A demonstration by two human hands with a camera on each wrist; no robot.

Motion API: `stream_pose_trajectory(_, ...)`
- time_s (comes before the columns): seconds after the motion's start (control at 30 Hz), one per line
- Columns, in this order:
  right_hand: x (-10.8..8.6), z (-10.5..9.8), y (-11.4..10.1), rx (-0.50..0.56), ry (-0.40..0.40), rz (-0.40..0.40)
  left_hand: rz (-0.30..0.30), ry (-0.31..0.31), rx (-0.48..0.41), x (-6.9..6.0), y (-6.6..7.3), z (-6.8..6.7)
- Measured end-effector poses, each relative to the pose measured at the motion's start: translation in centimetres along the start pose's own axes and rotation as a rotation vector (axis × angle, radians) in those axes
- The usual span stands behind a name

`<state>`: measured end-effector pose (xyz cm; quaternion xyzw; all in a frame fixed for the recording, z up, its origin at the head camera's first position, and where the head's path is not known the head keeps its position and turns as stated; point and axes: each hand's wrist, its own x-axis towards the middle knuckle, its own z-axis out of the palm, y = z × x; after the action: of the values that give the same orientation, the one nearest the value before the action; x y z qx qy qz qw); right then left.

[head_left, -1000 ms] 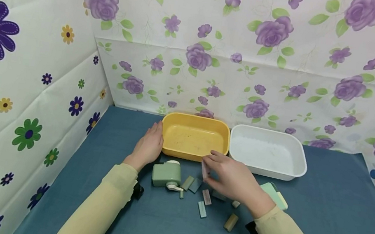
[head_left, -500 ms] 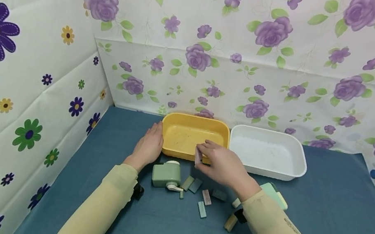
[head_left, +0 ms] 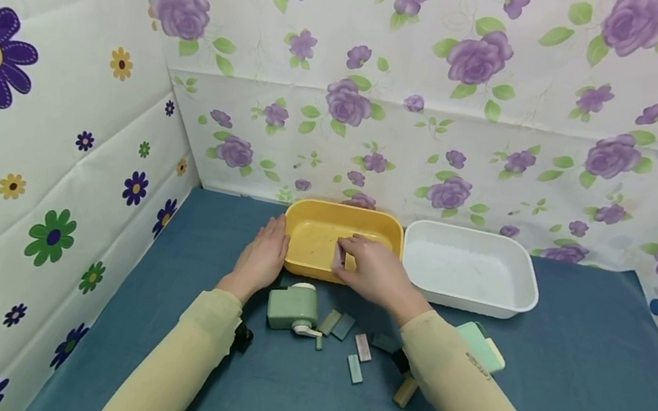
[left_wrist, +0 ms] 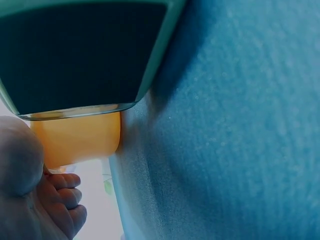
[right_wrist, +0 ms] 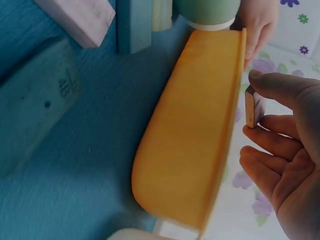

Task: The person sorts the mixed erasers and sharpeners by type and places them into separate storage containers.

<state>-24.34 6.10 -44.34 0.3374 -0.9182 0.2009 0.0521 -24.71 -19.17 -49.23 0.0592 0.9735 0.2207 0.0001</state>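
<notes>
Over the yellow tray (head_left: 310,239), the right hand (head_left: 375,270) pinches a small pale pink block (head_left: 339,256). The right wrist view shows the block (right_wrist: 254,106) between thumb and fingers, higher than the tray's rim (right_wrist: 243,45). Against the tray's left wall rests the left hand (head_left: 260,256), fingers straight and holding nothing. In the left wrist view part of that hand (left_wrist: 55,207) shows beside the tray wall (left_wrist: 80,140). A pink block (head_left: 363,347), a light blue block (head_left: 354,369) and a brown one (head_left: 405,391) lie on the blue cloth.
A green bottle-shaped sharpener (head_left: 293,307) with a white crank stands near the left wrist. Beside the yellow tray on the right is a white tray (head_left: 470,267). Partly behind the right sleeve lies a mint-green item (head_left: 479,345). A floral sheet (head_left: 407,138) hangs behind the trays.
The right hand has moved left and away from the body with its pink block, from the tray's front edge to over its interior. The left hand has stayed in place.
</notes>
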Motion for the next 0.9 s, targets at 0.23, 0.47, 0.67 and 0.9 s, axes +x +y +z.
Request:
stream_pose_trajectory(0.23,1.6,1.4,0.4,0.065,-0.026,0.06,-0.007,-0.012,0.014,0.0,0.1,-0.1)
stream_pose_trajectory(0.47,3.3,2.5,0.3,0.128,-0.041,0.114,-0.007,-0.017,0.03,0.1,0.2,0.0)
stream_pose_trajectory(0.67,4.4,3.4,-0.1,0.186,-0.082,0.149,-0.002,-0.015,0.035,0.2,0.0,0.1)
stream_pose_trajectory(0.9,5.6,4.1,-0.2,0.204,-0.107,0.181,0.013,-0.011,0.039,0.2,0.0,0.0)
